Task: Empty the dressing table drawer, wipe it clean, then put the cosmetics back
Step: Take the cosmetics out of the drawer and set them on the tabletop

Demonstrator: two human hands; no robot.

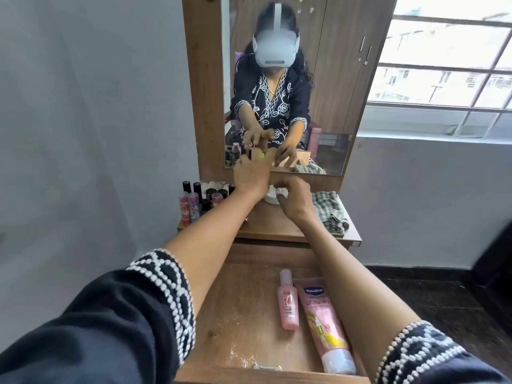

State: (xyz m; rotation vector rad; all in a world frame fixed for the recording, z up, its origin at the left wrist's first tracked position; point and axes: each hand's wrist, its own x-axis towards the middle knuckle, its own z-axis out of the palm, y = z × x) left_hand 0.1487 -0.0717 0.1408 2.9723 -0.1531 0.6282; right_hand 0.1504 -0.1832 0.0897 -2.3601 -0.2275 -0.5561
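Open drawer [243, 322], pulled toward the viewer, with two cosmetics lying flat in its right half: one pink spray bottle [288, 300], long axis front to back, cap toward the mirror; one pink lotion tube [324, 325] just beside it on the right, cap toward the viewer, long axis tilted slightly. On the tabletop [266, 225]: cluster of small bottles [199, 200] at left, one white jar [273, 195] at centre, one checked cloth [329, 212] at right. Left hand [250, 176] raised at the mirror's [318, 79] lower edge, fingers curled about a small item with a green spot, identity unclear. Right hand [293, 200] gripping the white jar, fingers curled over it.
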